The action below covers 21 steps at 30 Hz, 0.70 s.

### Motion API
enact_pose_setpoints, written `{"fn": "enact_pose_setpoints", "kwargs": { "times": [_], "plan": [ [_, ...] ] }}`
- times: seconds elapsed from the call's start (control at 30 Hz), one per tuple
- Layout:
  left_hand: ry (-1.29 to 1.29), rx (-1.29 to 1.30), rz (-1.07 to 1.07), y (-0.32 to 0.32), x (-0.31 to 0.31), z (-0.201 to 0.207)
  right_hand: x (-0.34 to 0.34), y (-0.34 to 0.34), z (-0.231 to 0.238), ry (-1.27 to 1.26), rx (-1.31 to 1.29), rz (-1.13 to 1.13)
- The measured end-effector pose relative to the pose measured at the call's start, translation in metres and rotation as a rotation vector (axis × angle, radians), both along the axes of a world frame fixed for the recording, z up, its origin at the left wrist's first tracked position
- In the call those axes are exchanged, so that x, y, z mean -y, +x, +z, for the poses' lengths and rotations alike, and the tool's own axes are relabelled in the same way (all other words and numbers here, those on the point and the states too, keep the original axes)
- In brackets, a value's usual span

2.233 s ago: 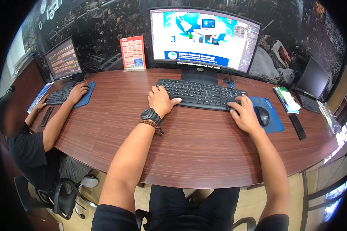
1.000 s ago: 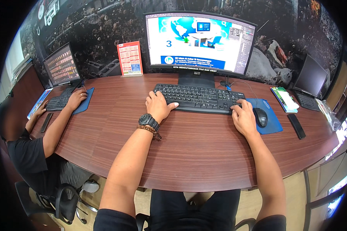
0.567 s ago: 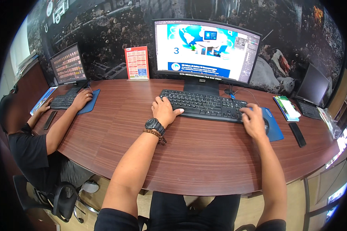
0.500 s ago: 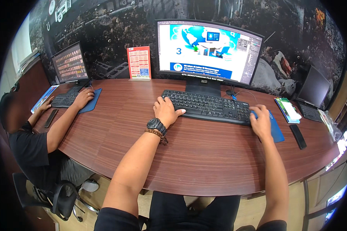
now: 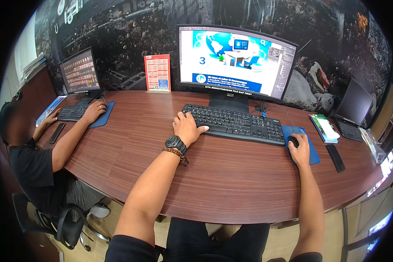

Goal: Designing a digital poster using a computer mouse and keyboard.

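Atop a woodgrain desk (image 5: pixel 231 179), left fingers (image 5: pixel 180 117) spread on oblong keyboard (image 5: pixel 233 124), right fingers (image 5: pixel 302 140) curled around rounded mouse (image 5: pixel 294 142).

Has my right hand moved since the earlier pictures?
Yes: judged against the keyboard, the right hand has moved rightward, off its keys and onto the mouse.

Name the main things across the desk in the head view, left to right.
Black monitor showing rows of small pictures, upright red-and-white calendar, long black keyboard, the person's bare right hand, flat black rectangular phone, crumpled clear plastic wrapping.
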<state>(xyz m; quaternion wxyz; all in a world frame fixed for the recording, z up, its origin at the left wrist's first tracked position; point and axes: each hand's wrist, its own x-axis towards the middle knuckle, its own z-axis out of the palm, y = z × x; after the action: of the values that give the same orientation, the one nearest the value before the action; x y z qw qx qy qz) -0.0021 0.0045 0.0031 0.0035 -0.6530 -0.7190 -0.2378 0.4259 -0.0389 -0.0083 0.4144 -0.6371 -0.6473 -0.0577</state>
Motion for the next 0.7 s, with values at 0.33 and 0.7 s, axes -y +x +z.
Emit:
{"fn": "enact_pose_setpoints", "kwargs": {
  "times": [0.33,0.7],
  "plan": [
    [0.03,-0.028,-0.03,-0.003,0.0,-0.003,0.002,-0.006,0.008,-0.074,0.056,-0.055],
    [0.059,-0.041,-0.024,-0.005,0.0,-0.007,-0.004,0.0,-0.003,-0.028,-0.036,-0.027]
  ]
}}
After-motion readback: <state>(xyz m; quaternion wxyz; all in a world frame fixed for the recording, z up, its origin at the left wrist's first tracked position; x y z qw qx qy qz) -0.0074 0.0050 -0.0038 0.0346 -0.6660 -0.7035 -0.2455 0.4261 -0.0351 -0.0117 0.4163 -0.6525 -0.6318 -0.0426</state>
